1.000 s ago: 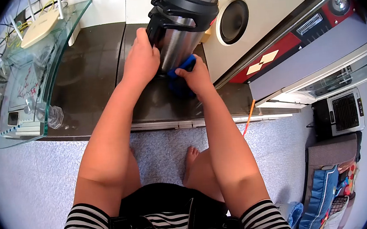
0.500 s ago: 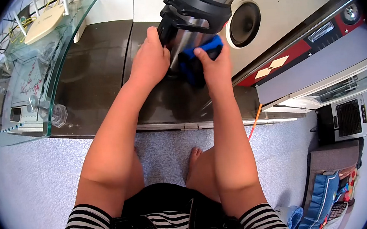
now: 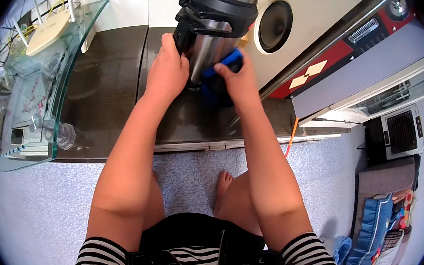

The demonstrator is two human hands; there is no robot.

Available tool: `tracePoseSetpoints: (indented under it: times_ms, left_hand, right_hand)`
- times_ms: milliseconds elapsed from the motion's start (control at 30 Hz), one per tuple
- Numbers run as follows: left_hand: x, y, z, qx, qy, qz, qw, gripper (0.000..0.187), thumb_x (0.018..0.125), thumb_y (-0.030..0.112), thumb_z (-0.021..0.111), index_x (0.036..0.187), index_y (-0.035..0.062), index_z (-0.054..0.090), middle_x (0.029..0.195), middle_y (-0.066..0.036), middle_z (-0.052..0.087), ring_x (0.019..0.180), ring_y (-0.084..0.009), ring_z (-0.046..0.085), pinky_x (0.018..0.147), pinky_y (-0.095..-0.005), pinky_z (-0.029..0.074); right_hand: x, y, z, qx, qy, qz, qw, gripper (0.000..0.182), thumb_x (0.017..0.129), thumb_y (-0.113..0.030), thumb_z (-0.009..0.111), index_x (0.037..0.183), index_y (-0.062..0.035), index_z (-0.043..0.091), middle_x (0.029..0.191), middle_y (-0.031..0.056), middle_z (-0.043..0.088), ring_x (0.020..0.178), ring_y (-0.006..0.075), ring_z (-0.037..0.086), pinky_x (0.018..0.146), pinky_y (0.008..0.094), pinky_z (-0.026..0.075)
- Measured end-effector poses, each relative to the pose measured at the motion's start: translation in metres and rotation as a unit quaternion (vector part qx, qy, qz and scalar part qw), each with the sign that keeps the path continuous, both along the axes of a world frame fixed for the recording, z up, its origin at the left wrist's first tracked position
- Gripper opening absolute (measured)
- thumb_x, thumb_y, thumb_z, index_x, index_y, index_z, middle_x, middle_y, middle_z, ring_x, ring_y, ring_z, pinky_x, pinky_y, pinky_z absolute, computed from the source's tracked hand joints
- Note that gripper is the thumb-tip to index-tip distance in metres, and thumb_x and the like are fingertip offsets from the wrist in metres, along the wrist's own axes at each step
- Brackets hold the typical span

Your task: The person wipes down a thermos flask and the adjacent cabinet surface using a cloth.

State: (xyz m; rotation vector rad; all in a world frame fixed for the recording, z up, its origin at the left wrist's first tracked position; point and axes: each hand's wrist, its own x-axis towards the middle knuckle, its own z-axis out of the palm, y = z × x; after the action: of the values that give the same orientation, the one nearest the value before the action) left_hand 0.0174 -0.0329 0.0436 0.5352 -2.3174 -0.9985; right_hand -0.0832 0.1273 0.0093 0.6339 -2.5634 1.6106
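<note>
A large steel thermos flask (image 3: pixel 209 51) with a black collar and handle leans over the dark countertop, its top pointing up and right. My left hand (image 3: pixel 167 68) is wrapped round the black handle on the flask's left side. In my right hand (image 3: pixel 240 81) is a bunched blue and black cloth (image 3: pixel 220 80), gripped between thumb and fingers. The cloth lies against the lower right side of the steel body. Part of the flask's lower end is hidden behind the cloth and my hands.
Left of the flask stands a glass shelf (image 3: pixel 61 103) with a white router (image 3: pixel 49 31) and cables. A speaker cabinet (image 3: pixel 309 26) with round black cones stands close on the right. The dark countertop (image 3: pixel 105 81) ends at a front edge above the speckled floor.
In the view, the flask and both hands sit slightly further left, as does the background. The cloth has shifted a little down along the flask's side. Both hands keep their hold.
</note>
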Motion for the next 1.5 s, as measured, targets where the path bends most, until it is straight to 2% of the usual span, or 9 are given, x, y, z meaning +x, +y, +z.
tracePoseSetpoints:
  times_ms: [300,367,433,467,567,733,900,1367,1500]
  left_hand:
    - [-0.006,-0.001,-0.010,-0.037,0.064,0.000,0.997,0.033,0.095,0.010,0.053,0.120,0.0025,0.034,0.093,-0.036,0.062,0.090,-0.0563,0.059,0.075,-0.0615,0.044]
    - [-0.004,0.004,-0.003,-0.017,0.022,-0.005,1.000,0.033,0.090,0.006,0.054,0.115,-0.0003,0.034,0.108,-0.033,0.061,0.101,-0.0536,0.059,0.084,-0.0595,0.046]
    - [-0.003,0.005,-0.001,-0.008,0.021,-0.009,1.000,0.033,0.090,0.006,0.054,0.115,-0.0002,0.033,0.108,-0.034,0.061,0.100,-0.0540,0.059,0.084,-0.0597,0.046]
    - [-0.002,0.005,0.000,-0.001,0.018,-0.010,1.000,0.033,0.090,0.005,0.054,0.115,-0.0002,0.033,0.108,-0.034,0.061,0.100,-0.0544,0.059,0.083,-0.0599,0.046]
    - [-0.004,0.002,-0.006,-0.006,0.032,-0.019,0.999,0.033,0.090,0.006,0.054,0.115,-0.0003,0.033,0.108,-0.035,0.062,0.099,-0.0548,0.059,0.083,-0.0604,0.046]
    - [-0.003,0.000,-0.006,-0.009,0.026,-0.018,0.999,0.033,0.090,0.006,0.054,0.114,-0.0004,0.033,0.107,-0.035,0.061,0.100,-0.0549,0.059,0.083,-0.0605,0.046]
    - [-0.004,0.000,-0.005,0.005,0.009,-0.020,1.000,0.032,0.090,0.006,0.054,0.113,-0.0014,0.033,0.108,-0.035,0.061,0.101,-0.0550,0.058,0.084,-0.0603,0.046]
    - [-0.005,0.002,-0.006,0.002,0.014,-0.004,1.000,0.034,0.090,0.007,0.054,0.116,-0.0003,0.033,0.110,-0.032,0.061,0.103,-0.0536,0.058,0.085,-0.0595,0.047]
    - [-0.003,0.000,-0.008,0.018,0.023,-0.020,0.999,0.033,0.090,0.007,0.054,0.115,0.0002,0.034,0.111,-0.031,0.061,0.104,-0.0534,0.058,0.086,-0.0594,0.046]
  right_hand:
    - [0.012,-0.014,0.023,-0.063,0.060,-0.029,0.996,0.082,0.077,-0.014,0.085,0.144,0.0005,0.041,0.132,0.0242,0.051,0.124,0.0396,0.052,0.107,0.0438,0.042]
    - [0.006,-0.011,0.008,-0.071,0.031,-0.007,0.997,0.083,0.077,-0.014,0.086,0.144,0.0002,0.041,0.132,0.0245,0.051,0.124,0.0409,0.052,0.108,0.0444,0.042]
    - [0.009,-0.009,-0.009,0.035,0.068,-0.025,0.997,0.070,0.080,-0.016,0.084,0.138,0.0011,0.048,0.124,0.0199,0.060,0.115,0.0355,0.059,0.101,0.0414,0.046]
    - [0.001,-0.007,-0.018,0.079,0.004,0.015,0.997,0.083,0.075,-0.015,0.087,0.143,0.0014,0.041,0.130,0.0263,0.051,0.122,0.0443,0.053,0.104,0.0452,0.045]
    - [0.011,-0.005,-0.032,0.144,-0.025,-0.001,0.989,0.084,0.074,-0.016,0.087,0.142,0.0017,0.041,0.131,0.0269,0.050,0.119,0.0443,0.055,0.102,0.0446,0.047]
    - [0.016,-0.006,-0.001,0.151,-0.071,0.005,0.986,0.080,0.074,-0.018,0.088,0.139,0.0023,0.046,0.127,0.0260,0.054,0.118,0.0422,0.056,0.102,0.0442,0.047]
    - [0.029,-0.014,0.040,-0.088,0.074,-0.058,0.992,0.076,0.077,-0.016,0.085,0.140,0.0017,0.046,0.129,0.0231,0.055,0.119,0.0393,0.056,0.105,0.0436,0.044]
    - [-0.009,-0.002,-0.043,0.102,-0.074,0.026,0.992,0.082,0.073,-0.020,0.089,0.141,0.0037,0.048,0.129,0.0269,0.056,0.121,0.0417,0.057,0.104,0.0443,0.047]
    - [0.005,-0.003,-0.010,0.004,-0.151,0.016,0.988,0.063,0.081,-0.012,0.082,0.136,0.0022,0.052,0.110,0.0130,0.068,0.106,0.0293,0.064,0.095,0.0378,0.050]
